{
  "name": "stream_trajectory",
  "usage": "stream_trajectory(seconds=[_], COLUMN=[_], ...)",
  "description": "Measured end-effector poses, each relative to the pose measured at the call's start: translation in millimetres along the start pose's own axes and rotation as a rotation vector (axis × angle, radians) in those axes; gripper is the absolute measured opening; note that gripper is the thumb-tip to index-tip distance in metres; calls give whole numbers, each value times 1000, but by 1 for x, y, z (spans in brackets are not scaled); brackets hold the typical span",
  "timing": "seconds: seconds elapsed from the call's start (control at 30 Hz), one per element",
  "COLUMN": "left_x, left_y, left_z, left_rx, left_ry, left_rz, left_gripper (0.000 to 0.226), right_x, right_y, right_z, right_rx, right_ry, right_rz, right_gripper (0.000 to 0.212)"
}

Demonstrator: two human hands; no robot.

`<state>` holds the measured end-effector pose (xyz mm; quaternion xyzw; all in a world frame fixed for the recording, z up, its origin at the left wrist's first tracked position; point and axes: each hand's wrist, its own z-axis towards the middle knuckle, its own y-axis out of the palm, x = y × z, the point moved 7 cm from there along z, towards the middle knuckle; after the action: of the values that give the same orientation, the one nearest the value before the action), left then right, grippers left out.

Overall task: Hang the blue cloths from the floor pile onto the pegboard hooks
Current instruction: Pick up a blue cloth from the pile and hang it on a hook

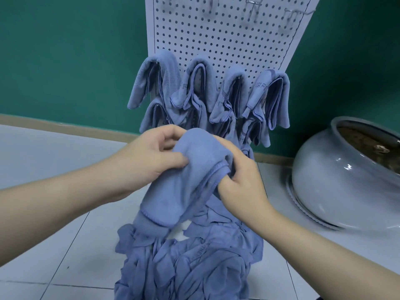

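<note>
1. Right now both hands hold one blue cloth (190,169) up in front of the pegboard (223,35), above the floor pile (188,260).
2. Left hand (151,156): thumb and fingers curled, pinching the cloth's upper left side. Right hand (240,178): fingers curled into the folded hem edge on the right, gripping it.
3. Cloth looks folded over w/ the fold at the top; its lower end hangs down, touching or just above the pile, can't tell which.
4. Handling, my guess: soft, light, floppy microfibre-type fabric. No stiffness, so it sags wherever it's unsupported. Not fragile, not slippery; stitched hem gives a firmer edge to hold.
5. Best hold prob. near the fold, one hand each side, so the middle can drape over a hook.
6. Hung cloths (205,92) fill the lower part of the board in two rows; lower row is partly hidden behind the hands.
7. Bare hooks (253,3) show near the top of the board, well apart from the held cloth.
8. Pile is big and tangled, so plenty is left to do.
9. Grey ceramic pot (337,180) sits on the floor at right, near the board.
</note>
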<state>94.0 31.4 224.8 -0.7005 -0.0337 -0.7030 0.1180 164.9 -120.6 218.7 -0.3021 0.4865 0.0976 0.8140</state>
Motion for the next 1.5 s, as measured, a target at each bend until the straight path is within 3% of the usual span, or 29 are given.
stream_trajectory(seconds=[0.13,0.23,0.27,0.4,0.57,0.63,0.73,0.97,1.1,1.37,1.5], left_x=[7,14,11,-12,-23,-25,-23,-17,-12,7,30], left_y=[-11,10,16,28,36,36,32,30,24,4,-22], left_z=[-4,-14,-16,-20,-23,-23,-26,-44,-47,-47,-36], left_rx=[298,198,157,81,96,136,217,240,251,308,416], left_ry=[266,475,497,388,269,209,155,138,180,254,297], left_rz=[503,762,787,810,815,764,726,808,790,717,714], left_gripper=[37,26,25,39,69,64,55,43,24,26,15], right_x=[13,23,27,44,45,38,33,30,16,-15,-34], right_y=[-4,-5,-3,7,7,11,25,37,31,13,4], right_z=[2,3,1,-7,-10,-13,-23,-41,-38,-25,2], right_rx=[85,105,100,100,110,102,112,54,17,79,88], right_ry=[135,226,265,449,483,481,460,525,441,256,144], right_rz=[21,70,103,211,219,216,217,275,212,-26,-121], right_gripper=[25,16,22,23,25,29,15,23,28,34,33])
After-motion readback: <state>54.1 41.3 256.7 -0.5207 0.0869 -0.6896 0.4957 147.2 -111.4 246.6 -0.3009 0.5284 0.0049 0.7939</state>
